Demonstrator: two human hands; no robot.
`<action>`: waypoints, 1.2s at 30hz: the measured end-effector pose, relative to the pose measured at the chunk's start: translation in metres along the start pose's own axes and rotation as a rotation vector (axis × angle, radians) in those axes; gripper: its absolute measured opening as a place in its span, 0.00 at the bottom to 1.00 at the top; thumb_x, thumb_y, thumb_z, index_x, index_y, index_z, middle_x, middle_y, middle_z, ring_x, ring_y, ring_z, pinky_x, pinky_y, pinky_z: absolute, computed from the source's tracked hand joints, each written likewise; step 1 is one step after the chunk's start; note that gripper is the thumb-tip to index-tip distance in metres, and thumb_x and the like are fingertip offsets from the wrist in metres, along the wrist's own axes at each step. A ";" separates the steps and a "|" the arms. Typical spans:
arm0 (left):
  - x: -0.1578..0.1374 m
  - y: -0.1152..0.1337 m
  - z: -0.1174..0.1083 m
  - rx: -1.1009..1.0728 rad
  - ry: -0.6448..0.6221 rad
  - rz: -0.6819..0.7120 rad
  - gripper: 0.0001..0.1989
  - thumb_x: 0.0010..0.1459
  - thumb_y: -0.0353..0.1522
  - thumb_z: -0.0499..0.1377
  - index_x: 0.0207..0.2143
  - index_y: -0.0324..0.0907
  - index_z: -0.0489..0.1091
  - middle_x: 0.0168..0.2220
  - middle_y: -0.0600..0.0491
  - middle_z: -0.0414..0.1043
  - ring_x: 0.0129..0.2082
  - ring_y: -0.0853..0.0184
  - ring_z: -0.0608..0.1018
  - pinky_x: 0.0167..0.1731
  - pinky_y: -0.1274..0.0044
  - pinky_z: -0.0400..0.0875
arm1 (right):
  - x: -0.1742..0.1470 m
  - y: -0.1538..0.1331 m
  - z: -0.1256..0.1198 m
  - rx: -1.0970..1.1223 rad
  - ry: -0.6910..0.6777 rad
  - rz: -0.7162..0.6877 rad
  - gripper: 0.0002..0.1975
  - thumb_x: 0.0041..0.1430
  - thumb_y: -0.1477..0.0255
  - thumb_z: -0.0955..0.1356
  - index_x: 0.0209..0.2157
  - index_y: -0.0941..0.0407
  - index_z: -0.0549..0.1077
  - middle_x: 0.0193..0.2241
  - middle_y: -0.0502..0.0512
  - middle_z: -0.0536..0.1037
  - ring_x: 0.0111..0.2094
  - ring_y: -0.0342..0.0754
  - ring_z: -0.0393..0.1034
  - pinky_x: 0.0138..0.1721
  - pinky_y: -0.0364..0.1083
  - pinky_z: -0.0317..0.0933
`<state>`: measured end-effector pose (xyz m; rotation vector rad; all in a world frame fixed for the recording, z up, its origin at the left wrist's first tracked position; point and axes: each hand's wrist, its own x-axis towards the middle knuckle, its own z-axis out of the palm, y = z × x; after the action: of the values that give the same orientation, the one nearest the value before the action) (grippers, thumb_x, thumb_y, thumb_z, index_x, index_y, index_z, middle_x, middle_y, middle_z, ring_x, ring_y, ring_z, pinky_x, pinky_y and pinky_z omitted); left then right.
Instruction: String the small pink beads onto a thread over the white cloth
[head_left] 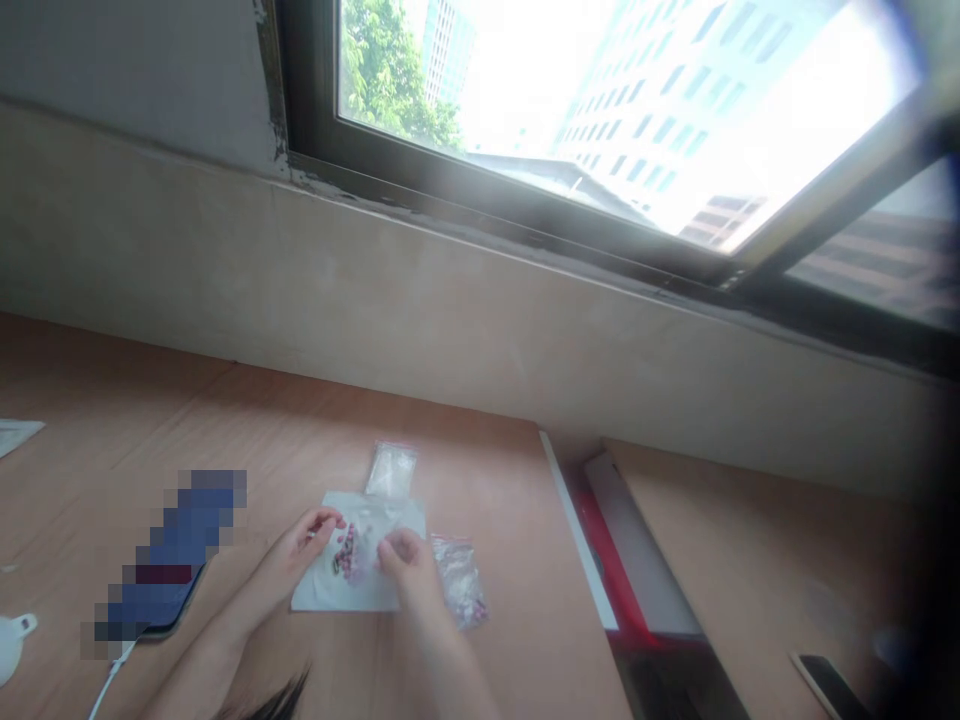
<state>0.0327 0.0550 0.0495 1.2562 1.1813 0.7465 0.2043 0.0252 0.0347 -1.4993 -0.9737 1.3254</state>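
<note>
Beads (349, 548) pink and dark; sheet (319, 592) whitish; table (517, 510) pinkish-brown, faintly streaked; cable (112, 672) white.

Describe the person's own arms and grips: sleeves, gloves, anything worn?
Left forearm and right forearm are bare, with no sleeve in view. Left grip and right grip are ungloved, five-fingered human hands. No watch, bracelet, cable or marking shows on either wrist. Rings or nail polish: too small to tell.

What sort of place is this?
Probably an indoor desk space, home or office unclear: a wood-toned tabletop, a window facing tall buildings, and a phone with a cable.
</note>
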 end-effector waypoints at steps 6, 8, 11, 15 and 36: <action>-0.001 -0.022 -0.006 0.073 0.111 -0.064 0.18 0.47 0.48 0.51 0.22 0.41 0.63 0.21 0.56 0.65 0.24 0.67 0.69 0.22 0.80 0.62 | 0.066 -0.026 0.000 -0.269 0.406 -0.093 0.11 0.45 0.67 0.63 0.32 0.57 0.63 0.26 0.56 0.70 0.27 0.48 0.64 0.30 0.45 0.56; -0.002 -0.028 -0.006 0.071 0.113 -0.059 0.18 0.47 0.47 0.50 0.22 0.41 0.62 0.21 0.56 0.65 0.24 0.66 0.69 0.22 0.80 0.62 | 0.076 -0.029 0.003 -0.459 0.479 -0.146 0.11 0.45 0.69 0.64 0.32 0.58 0.64 0.30 0.61 0.69 0.33 0.52 0.63 0.35 0.48 0.55; -0.002 -0.034 -0.005 0.102 0.105 -0.016 0.17 0.48 0.46 0.50 0.22 0.41 0.63 0.22 0.55 0.65 0.25 0.66 0.69 0.23 0.80 0.62 | 0.076 -0.029 0.000 -0.677 0.545 -0.211 0.14 0.45 0.68 0.64 0.35 0.60 0.64 0.35 0.65 0.68 0.38 0.56 0.59 0.39 0.50 0.51; -0.003 -0.033 -0.009 0.164 0.074 0.031 0.15 0.50 0.43 0.50 0.23 0.41 0.63 0.23 0.55 0.65 0.27 0.66 0.69 0.26 0.79 0.63 | 0.050 -0.026 -0.022 -0.774 0.626 -0.241 0.17 0.49 0.67 0.61 0.39 0.62 0.62 0.36 0.64 0.66 0.39 0.55 0.58 0.40 0.49 0.50; -0.011 -0.032 -0.010 0.364 0.098 0.107 0.15 0.51 0.42 0.47 0.24 0.40 0.65 0.25 0.54 0.68 0.29 0.66 0.71 0.29 0.79 0.64 | -0.007 0.006 -0.053 -1.198 0.525 0.281 0.24 0.52 0.59 0.56 0.37 0.65 0.68 0.36 0.70 0.70 0.39 0.58 0.63 0.36 0.50 0.53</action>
<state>0.0145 0.0416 0.0225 1.6088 1.3809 0.6962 0.2562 0.0105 0.0326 -2.7647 -1.2836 0.3425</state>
